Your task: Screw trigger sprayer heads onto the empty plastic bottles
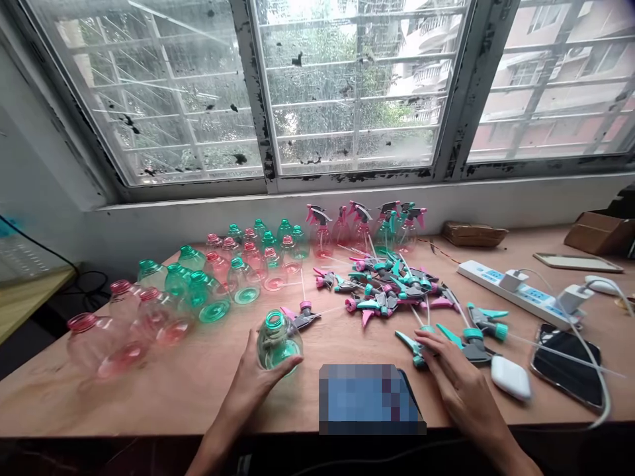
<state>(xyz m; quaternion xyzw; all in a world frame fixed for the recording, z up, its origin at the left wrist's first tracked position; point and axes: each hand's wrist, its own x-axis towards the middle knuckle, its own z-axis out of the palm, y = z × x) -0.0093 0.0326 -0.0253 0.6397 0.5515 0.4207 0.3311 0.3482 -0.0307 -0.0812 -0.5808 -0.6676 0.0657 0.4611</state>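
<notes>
My left hand (265, 377) is wrapped round a clear green bottle (278, 340), which stands upright and uncapped near the table's front. My right hand (454, 383) has its fingers closed over a teal and grey trigger spray head (411, 345); they partly cover it. Just beyond that hand lie another teal spray head (473, 345) and one with its tube pointing right (489, 324). Behind the green bottle rests a pink and grey spray head (303, 317). A tangled pile of pink and teal spray heads (387, 291) occupies the middle of the table.
Open green and pink bottles (243, 284) crowd the left side. Several bottles with spray heads fitted (322, 231) line the back wall. To the right are a power strip (520, 294), a phone (565, 363) and a white case (510, 377). A blurred-out device (370, 396) lies in front.
</notes>
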